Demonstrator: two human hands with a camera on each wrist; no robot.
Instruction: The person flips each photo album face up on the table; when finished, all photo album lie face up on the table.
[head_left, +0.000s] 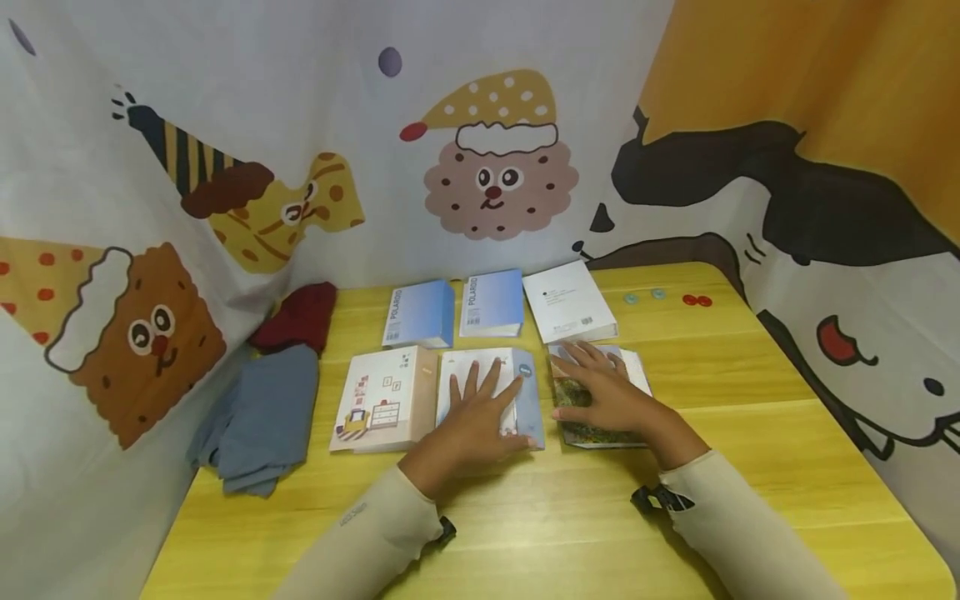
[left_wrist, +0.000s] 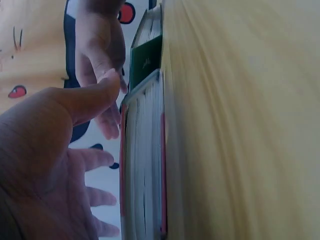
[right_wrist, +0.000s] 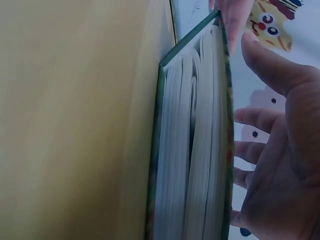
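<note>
Hands lie flat, fingers spread, on two books at the centre of the yellow wooden bench [head_left: 750, 433]. Left hand [head_left: 472, 421] presses on the white book with a pale blue spine [head_left: 528, 400]; right hand [head_left: 607, 392] rests on the green-covered book with a patterned front [head_left: 592, 433], just beside it. Behind them, toward the upper middle of the frame, stand two blue Polaroid books [head_left: 423, 312] and a white book [head_left: 566, 304]. Left of centre lies a folded grey-blue cloth [head_left: 258, 421].

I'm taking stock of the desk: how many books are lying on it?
6, none visibly hidden. Back row: two blue Polaroid books and a white book. Front row: an illustrated book, one under the left hand, one under the right hand.
</note>
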